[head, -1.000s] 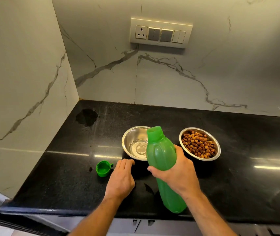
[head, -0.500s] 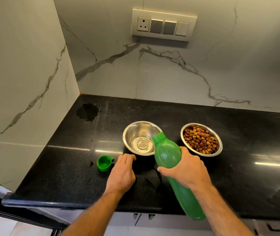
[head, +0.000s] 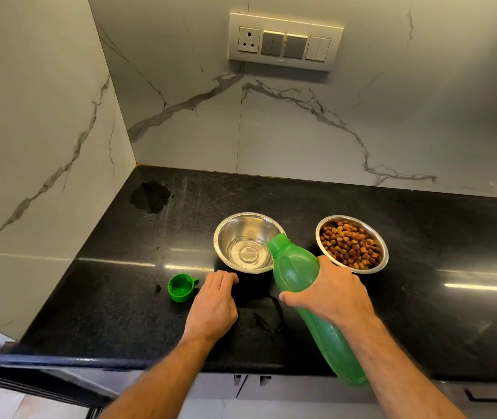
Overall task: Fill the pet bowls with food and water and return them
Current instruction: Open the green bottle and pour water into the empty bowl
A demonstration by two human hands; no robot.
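Two steel bowls stand on the black counter (head: 422,297). The left bowl (head: 245,241) holds a little water at its bottom. The right bowl (head: 351,244) is full of brown kibble. My right hand (head: 330,290) grips a green plastic bottle (head: 294,269), uncapped and tilted, its mouth over the right rim of the left bowl. My left hand (head: 214,303) lies flat on the counter just in front of the left bowl, fingers together, holding nothing. The bottle's green cap (head: 180,287) lies open side up to the left of that hand.
Marble walls close the counter at the back and left. A switch panel with a socket (head: 285,40) is on the back wall. A damp patch (head: 150,196) marks the far left corner, and small wet spots (head: 267,320) lie between my hands. The counter's front edge runs below my wrists.
My right hand has tipped the bottle further over, bringing its mouth down to the left bowl's rim. My left hand and the cap stayed where they were.
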